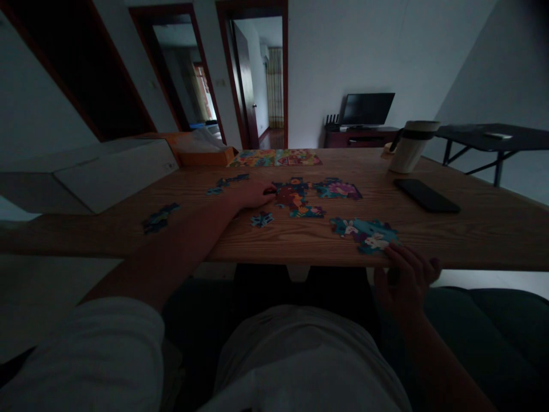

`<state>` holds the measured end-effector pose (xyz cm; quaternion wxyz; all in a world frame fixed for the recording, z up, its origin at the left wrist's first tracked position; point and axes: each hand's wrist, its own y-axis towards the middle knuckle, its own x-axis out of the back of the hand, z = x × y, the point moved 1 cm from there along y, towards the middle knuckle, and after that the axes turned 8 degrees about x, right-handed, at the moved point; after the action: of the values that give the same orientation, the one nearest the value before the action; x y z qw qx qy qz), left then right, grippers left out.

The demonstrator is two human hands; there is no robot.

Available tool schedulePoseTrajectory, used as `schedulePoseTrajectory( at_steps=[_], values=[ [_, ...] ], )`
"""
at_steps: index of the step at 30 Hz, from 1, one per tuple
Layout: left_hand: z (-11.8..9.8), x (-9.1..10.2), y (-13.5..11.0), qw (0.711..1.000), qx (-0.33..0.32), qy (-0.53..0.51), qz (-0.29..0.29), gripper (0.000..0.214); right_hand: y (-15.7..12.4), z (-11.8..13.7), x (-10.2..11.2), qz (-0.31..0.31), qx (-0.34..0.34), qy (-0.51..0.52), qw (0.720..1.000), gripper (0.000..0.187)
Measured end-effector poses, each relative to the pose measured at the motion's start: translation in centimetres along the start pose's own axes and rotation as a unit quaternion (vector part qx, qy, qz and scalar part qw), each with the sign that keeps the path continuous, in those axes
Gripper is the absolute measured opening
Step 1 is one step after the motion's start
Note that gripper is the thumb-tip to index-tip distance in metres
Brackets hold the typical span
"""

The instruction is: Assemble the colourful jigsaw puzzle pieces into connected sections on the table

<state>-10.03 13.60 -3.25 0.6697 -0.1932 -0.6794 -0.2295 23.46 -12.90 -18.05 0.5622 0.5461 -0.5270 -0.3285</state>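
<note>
My left hand [256,194] reaches over the table, its fingertips pinched on a small dark puzzle piece [269,190], mostly hidden by the fingers. That piece is at the left edge of a joined puzzle section [295,197] with a reddish-brown figure. Adjoining it on the right is a section with a pink-purple figure [338,189]. A small teal cluster [261,219] lies just below my left hand. My right hand [407,272] rests at the table's front edge, fingers loosely apart, fingertips touching or close beside a puzzle section with white rabbits [369,233].
More puzzle pieces lie to the left [160,218] and behind my left wrist [227,183]. A white box [115,171], an orange box [206,157] and a colourful picture sheet [274,157] sit farther back. A black phone [426,195] and a lidded cup [412,147] are right.
</note>
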Motion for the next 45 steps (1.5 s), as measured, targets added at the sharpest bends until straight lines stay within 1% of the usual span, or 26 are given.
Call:
schedulePoseTrajectory(
  at_steps=[5, 11, 15, 20, 25, 29, 32, 35, 40, 42, 43, 45],
  values=[
    [-0.3, 0.1, -0.1, 0.999, 0.015, 0.027, -0.014, 0.052, 0.4, 0.5, 0.4, 0.029, -0.037, 0.007, 0.999, 0.043],
    [-0.3, 0.3, -0.1, 0.998, 0.005, 0.059, -0.021, 0.050, 0.5, 0.6, 0.4, 0.017, -0.028, 0.005, 0.999, 0.040],
    [0.2, 0.2, 0.1, 0.998, 0.015, 0.058, -0.021, 0.049, 0.4, 0.5, 0.3, 0.016, -0.027, 0.008, 0.999, 0.041],
    [0.6, -0.1, 0.3, 0.999, -0.009, 0.041, -0.020, 0.047, 0.4, 0.7, 0.3, 0.006, -0.029, 0.008, 1.000, 0.040],
    [0.1, 0.0, 0.2, 1.000, -0.006, 0.023, -0.003, 0.045, 0.4, 0.7, 0.3, 0.007, -0.032, 0.010, 0.999, 0.042],
    [-0.4, 0.4, 0.0, 0.999, 0.020, 0.031, 0.024, 0.046, 0.4, 0.6, 0.3, 0.008, -0.028, 0.010, 1.000, 0.041],
    [-0.4, 0.8, -0.1, 0.998, 0.033, 0.036, 0.049, 0.048, 0.4, 0.6, 0.4, 0.015, -0.034, 0.010, 0.999, 0.041],
    [0.0, 1.2, -0.3, 0.997, 0.039, 0.017, 0.058, 0.048, 0.4, 0.7, 0.4, 0.015, -0.034, 0.010, 0.999, 0.041],
    [0.9, 1.5, -0.6, 0.996, 0.078, -0.015, 0.043, 0.046, 0.3, 0.6, 0.4, 0.012, -0.028, 0.007, 0.999, 0.041],
    [1.1, 1.5, -0.6, 0.996, 0.082, -0.018, 0.043, 0.046, 0.3, 0.6, 0.3, 0.009, -0.028, 0.005, 1.000, 0.040],
    [1.2, 1.6, -0.6, 0.996, 0.084, -0.020, 0.037, 0.045, 0.3, 0.6, 0.3, 0.007, -0.028, 0.005, 1.000, 0.040],
    [1.4, 2.2, -0.7, 0.996, 0.087, -0.027, 0.004, 0.043, 0.4, 0.6, 0.3, 0.008, -0.028, 0.005, 1.000, 0.039]
  ],
)
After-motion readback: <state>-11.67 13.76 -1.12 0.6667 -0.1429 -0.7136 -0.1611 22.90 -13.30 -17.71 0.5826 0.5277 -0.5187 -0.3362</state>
